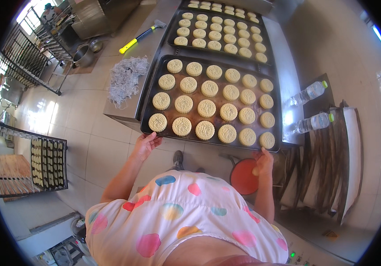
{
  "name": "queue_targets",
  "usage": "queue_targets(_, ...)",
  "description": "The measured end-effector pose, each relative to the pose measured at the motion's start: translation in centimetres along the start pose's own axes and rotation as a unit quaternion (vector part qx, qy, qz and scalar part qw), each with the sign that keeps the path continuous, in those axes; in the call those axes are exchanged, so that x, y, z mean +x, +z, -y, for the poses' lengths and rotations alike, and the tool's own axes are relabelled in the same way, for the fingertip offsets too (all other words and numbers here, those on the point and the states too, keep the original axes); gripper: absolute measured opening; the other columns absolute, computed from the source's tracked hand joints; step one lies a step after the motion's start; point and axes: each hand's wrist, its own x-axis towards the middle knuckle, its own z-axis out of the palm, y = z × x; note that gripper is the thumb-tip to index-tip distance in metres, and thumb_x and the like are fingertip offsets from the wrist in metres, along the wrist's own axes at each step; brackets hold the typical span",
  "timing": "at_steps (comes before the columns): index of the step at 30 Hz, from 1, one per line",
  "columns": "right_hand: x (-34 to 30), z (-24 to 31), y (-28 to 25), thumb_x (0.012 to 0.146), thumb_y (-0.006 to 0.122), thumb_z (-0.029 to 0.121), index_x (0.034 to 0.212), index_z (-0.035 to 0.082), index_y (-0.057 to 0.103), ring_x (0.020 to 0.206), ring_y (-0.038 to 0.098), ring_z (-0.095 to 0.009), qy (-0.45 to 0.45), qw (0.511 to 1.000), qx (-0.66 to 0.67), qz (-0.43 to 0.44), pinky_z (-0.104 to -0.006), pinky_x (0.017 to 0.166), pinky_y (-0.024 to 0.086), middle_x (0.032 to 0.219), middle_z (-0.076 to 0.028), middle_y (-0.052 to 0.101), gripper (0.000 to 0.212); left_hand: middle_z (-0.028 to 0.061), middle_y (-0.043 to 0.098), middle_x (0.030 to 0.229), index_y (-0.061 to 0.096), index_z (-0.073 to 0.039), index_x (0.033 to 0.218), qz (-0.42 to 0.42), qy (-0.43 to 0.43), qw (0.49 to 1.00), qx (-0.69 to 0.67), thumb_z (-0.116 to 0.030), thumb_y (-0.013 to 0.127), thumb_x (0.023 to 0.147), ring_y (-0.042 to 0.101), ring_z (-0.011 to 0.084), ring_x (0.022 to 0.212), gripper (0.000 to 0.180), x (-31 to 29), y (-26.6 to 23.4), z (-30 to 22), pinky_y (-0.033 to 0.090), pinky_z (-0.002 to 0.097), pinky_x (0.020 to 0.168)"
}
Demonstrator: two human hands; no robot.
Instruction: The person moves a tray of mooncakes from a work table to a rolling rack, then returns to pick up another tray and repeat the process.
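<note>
A dark baking tray (pixel 171 114) lies on the metal conveyor in front of me, its near edge reaching toward my body. Rows of pale, round pastries (pixel 207 107) with fluted sides and stamped tops sit on it. My left hand (pixel 148 145) grips the tray's near left corner, thumb on the rim and fingers beneath. At the near right corner, my right hand (pixel 263 162) is closed on the rim, its lower fingers curled. Beyond this tray lies a second dark tray (pixel 190 46) of similar pastries, with part of a third at the top edge.
On the left metal ledge lie a yellow-and-black-handled tool (pixel 139 39) and a tangle of whitish threads (pixel 127 80). Two clear bottles (pixel 310 93) with green caps lie at the right. Below is a red round-topped object (pixel 243 176). A rack of loaded trays (pixel 48 163) stands left.
</note>
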Motion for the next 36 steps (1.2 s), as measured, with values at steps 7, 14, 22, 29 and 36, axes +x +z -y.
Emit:
queue_targets(7, 2.2, 1.0, 1.7, 0.08, 0.051, 0.012, 0.098, 0.001, 0.052, 0.08, 0.062, -0.024, -0.012, 0.999, -0.007, 0.045, -0.0359, 0.074, 0.05, 0.089, -0.01, 0.062, 0.021, 0.0096, 0.062, 0.091, 0.05, -0.008, 0.101, 0.009, 0.022, 1.0, -0.007, -0.017, 0.066, 0.081, 0.062, 0.0224, 0.087, 0.027, 2.5, 1.2, -1.3, 0.051, 0.0342, 0.078)
queue_targets(14, 6.2, 2.4, 3.4, 0.078, 0.05, 0.014, 0.099, 0.001, 0.052, 0.079, 0.062, -0.024, -0.015, 0.999, -0.014, 0.037, -0.0385, 0.076, 0.051, 0.09, -0.01, 0.062, 0.025, 0.0106, 0.062, 0.091, 0.048, -0.006, 0.101, 0.0, 0.013, 1.0, 0.01, -0.017, 0.067, 0.081, 0.061, 0.0236, 0.091, 0.031, 5.4, 2.0, -1.9, 0.05, 0.0361, 0.08)
queue_targets(22, 8.7, 2.5, 3.8, 0.076, 0.052, 0.014, 0.097, 0.003, 0.052, 0.083, 0.059, -0.025, 0.0, 0.999, -0.012, 0.034, -0.0414, 0.081, 0.049, 0.092, -0.009, 0.06, 0.023, 0.0123, 0.057, 0.102, 0.043, -0.003, 0.107, 0.015, 0.004, 1.0, 0.017, -0.02, 0.066, 0.082, 0.058, 0.0278, 0.099, 0.038, 6.5, 3.6, -3.2, 0.046, 0.0397, 0.088)
queue_targets(29, 7.4, 2.9, 5.3, 0.082, 0.059, 0.014, 0.106, 0.001, 0.048, 0.088, 0.06, -0.024, -0.003, 0.998, -0.052, 0.025, -0.0413, 0.086, 0.049, 0.1, -0.01, 0.059, 0.03, 0.0112, 0.057, 0.103, 0.043, -0.006, 0.111, 0.017, -0.004, 1.0, 0.013, -0.019, 0.063, 0.084, 0.057, 0.029, 0.102, 0.035, 6.8, 3.7, -3.1, 0.046, 0.0416, 0.088)
queue_targets(36, 6.8, 3.6, 5.2, 0.085, 0.061, 0.015, 0.115, -0.004, 0.038, 0.098, 0.057, -0.027, -0.001, 0.994, -0.096, 0.044, -0.042, 0.086, 0.049, 0.105, -0.014, 0.053, 0.043, 0.0092, 0.056, 0.105, 0.043, -0.005, 0.111, 0.022, 0.008, 0.999, 0.028, -0.021, 0.062, 0.085, 0.058, 0.0268, 0.099, 0.035, 6.8, 3.9, -3.1, 0.047, 0.0392, 0.083)
